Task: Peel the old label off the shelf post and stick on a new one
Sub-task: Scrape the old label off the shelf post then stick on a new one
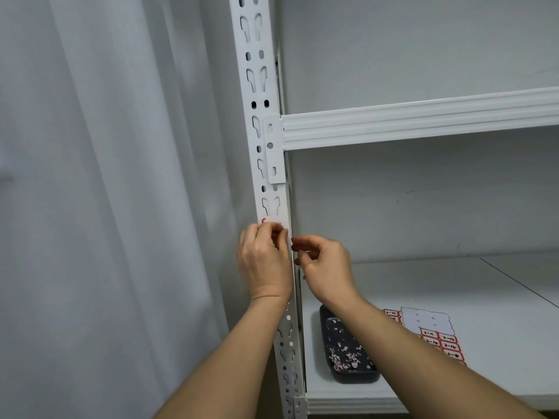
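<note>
A white slotted shelf post (260,95) runs down the middle of the view. On it, at hand height, sits a red-bordered label (270,222), mostly torn, with only its top edge showing. My left hand (263,261) lies over the post with its curled fingertips picking at the label's lower part. My right hand (325,263) hovers just right of the post, fingers loosely curled, holding nothing that I can make out. A sheet of new red-bordered labels (435,335) lies on the lower shelf.
A dark tray (328,322) holding several label scraps sits on the lower shelf (453,285) beside the sheet. A white shelf beam (423,122) crosses above. A pale curtain (106,192) hangs to the left of the post.
</note>
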